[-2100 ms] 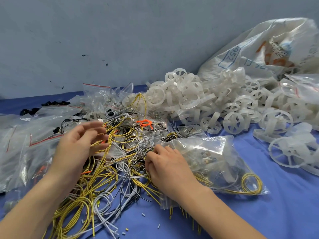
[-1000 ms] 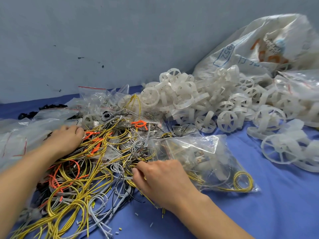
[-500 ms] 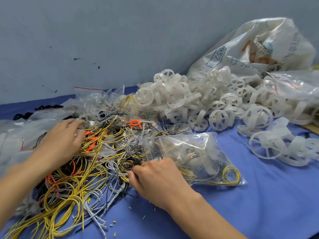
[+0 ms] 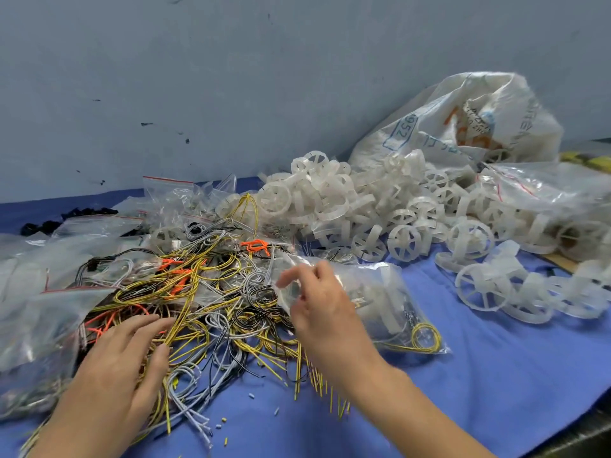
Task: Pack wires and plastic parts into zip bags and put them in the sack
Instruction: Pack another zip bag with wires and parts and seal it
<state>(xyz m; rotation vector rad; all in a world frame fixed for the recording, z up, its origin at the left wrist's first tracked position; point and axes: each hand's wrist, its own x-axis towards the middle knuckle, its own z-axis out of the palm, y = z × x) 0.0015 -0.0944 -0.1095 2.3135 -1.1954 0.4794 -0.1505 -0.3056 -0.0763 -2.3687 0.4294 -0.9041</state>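
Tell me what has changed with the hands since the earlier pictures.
The left hand slid nearer the person, flat on the wires. The right hand rose from the wires to the mouth of the zip bag; its grip is blurred. The zip bag, wheels and sack stayed put.

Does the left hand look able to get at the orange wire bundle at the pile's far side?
Probably yes: the orange wire bundle lies uncovered on top, with only loose wires between it and the left hand.

The blue desk (image 4: pixel 496 375) carries tangled wires (image 4: pixel 205 292) near left, zip bags (image 4: pixel 39 292) left, plastic wheels (image 4: pixel 330 200) and a sack (image 4: pixel 463 120) far right.
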